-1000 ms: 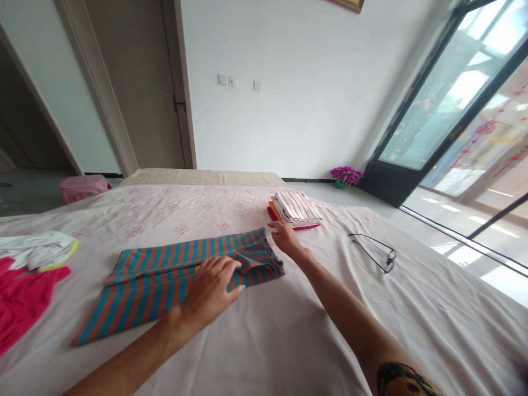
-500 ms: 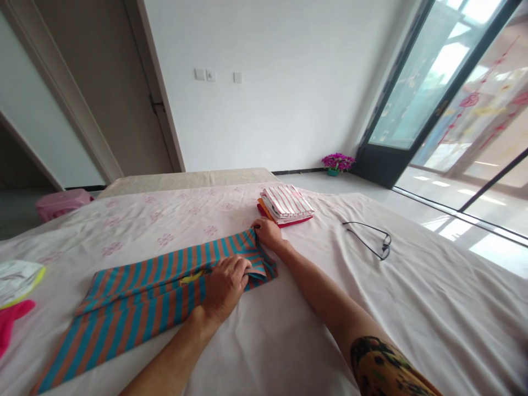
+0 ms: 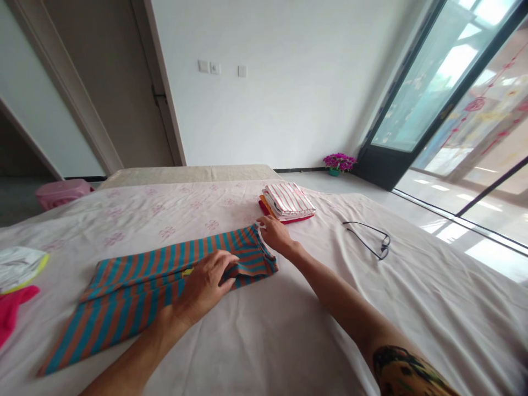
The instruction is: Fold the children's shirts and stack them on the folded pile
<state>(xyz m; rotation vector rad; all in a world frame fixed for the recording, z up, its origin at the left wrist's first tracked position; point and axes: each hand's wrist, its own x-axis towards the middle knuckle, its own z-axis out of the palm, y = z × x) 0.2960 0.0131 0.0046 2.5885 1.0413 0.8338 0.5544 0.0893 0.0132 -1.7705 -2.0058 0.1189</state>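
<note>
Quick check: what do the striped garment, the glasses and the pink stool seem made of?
Striped garment: soft, matt fabric, perhaps cotton knit, judging by its limp folds. Glasses: slim dark frame, plastic or metal; too small to settle. Pink stool: likely smooth moulded plastic, from its rounded, evenly coloured shell.

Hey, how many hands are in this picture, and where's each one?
2. The left hand is over the blue-and-brown cloth; the right hand is at the cloth's right end, near the folded stack. No other hand shows.
</note>
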